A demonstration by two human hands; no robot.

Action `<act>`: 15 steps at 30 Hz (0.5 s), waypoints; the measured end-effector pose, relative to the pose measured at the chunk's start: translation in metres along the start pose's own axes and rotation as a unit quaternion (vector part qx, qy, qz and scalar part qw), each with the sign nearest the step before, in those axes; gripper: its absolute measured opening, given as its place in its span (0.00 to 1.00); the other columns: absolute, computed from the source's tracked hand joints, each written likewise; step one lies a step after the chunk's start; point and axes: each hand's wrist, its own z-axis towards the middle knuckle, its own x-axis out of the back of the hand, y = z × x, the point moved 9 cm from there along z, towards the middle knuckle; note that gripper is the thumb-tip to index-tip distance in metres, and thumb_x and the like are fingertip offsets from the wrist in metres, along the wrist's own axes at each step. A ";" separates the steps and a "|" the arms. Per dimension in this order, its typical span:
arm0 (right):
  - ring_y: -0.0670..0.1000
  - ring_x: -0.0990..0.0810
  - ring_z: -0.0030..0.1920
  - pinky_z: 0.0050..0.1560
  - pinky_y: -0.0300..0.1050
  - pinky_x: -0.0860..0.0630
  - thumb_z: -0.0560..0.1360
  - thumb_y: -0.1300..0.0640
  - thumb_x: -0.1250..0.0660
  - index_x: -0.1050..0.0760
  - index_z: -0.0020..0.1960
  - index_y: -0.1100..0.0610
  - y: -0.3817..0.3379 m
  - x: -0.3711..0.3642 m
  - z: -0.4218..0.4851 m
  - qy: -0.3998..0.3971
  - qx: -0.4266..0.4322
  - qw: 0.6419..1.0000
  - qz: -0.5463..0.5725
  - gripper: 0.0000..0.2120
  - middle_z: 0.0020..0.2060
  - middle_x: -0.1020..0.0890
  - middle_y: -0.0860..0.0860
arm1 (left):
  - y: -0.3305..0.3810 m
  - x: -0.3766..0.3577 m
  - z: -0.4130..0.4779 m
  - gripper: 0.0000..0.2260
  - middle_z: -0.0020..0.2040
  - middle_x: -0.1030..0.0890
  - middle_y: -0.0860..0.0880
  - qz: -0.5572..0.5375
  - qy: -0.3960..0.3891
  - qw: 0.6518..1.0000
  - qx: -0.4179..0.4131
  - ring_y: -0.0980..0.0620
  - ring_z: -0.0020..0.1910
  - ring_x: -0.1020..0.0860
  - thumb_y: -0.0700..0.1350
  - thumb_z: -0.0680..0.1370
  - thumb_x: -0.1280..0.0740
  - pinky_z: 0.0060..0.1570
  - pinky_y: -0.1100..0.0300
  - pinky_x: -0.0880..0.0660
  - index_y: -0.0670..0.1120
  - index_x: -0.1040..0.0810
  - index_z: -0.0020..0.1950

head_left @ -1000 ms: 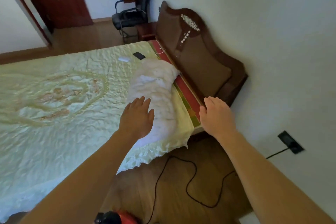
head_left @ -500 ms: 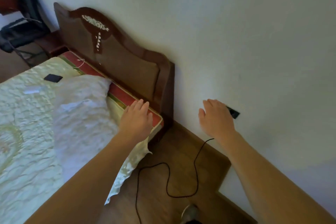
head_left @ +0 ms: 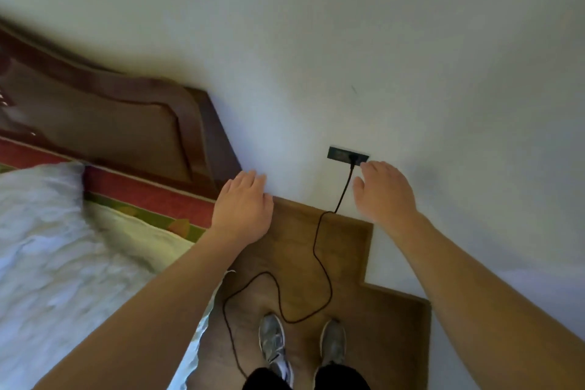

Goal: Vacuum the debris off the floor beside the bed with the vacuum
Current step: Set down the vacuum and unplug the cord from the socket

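Two hands were extended palm-down and held nothing: the left hand point(head_left: 242, 204) over the corner of the one bed point(head_left: 152, 196), the right hand point(head_left: 384, 191) just below one wall socket point(head_left: 348, 154), each with fingers straight and close together. One black cord point(head_left: 316, 250) ran from the socket down the wall, then looped across the floor point(head_left: 348, 247) beside the bed and between two shoes point(head_left: 271, 339).

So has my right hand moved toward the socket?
Yes. The right hand has closed in on the socket. A second ago the socket lay well off to its right and lower. Now the hand is right beside the plug.
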 end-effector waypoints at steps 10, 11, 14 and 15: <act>0.56 0.27 0.68 0.69 0.51 0.31 0.84 0.50 0.48 0.31 0.72 0.59 0.051 -0.111 0.078 -0.047 -0.077 0.996 0.026 0.21 0.68 0.25 0.57 | 0.046 -0.142 0.109 0.25 0.82 0.42 0.45 -0.001 -0.097 0.991 -0.094 0.45 0.81 0.46 0.54 0.86 0.51 0.80 0.49 0.46 0.46 0.43 0.82; 0.56 0.27 0.68 0.69 0.51 0.31 0.85 0.50 0.48 0.31 0.72 0.59 0.056 -0.123 0.086 -0.048 -0.085 0.995 0.037 0.21 0.68 0.25 0.56 | 0.050 -0.159 0.117 0.25 0.82 0.43 0.45 -0.005 -0.103 0.990 -0.099 0.46 0.82 0.46 0.54 0.86 0.51 0.80 0.49 0.46 0.46 0.43 0.82; 0.56 0.28 0.69 0.70 0.49 0.32 0.85 0.49 0.49 0.32 0.74 0.58 0.066 -0.155 0.106 -0.048 -0.088 0.994 0.049 0.22 0.70 0.26 0.56 | 0.065 -0.204 0.136 0.25 0.82 0.42 0.45 -0.008 -0.113 0.987 -0.117 0.46 0.81 0.46 0.55 0.86 0.51 0.80 0.50 0.46 0.47 0.43 0.82; 0.55 0.29 0.70 0.70 0.49 0.32 0.85 0.49 0.49 0.33 0.74 0.58 0.070 -0.165 0.112 -0.049 -0.087 0.994 0.052 0.22 0.71 0.27 0.56 | 0.070 -0.219 0.142 0.25 0.82 0.42 0.46 -0.010 -0.115 0.986 -0.120 0.47 0.81 0.45 0.55 0.86 0.51 0.80 0.50 0.46 0.47 0.43 0.82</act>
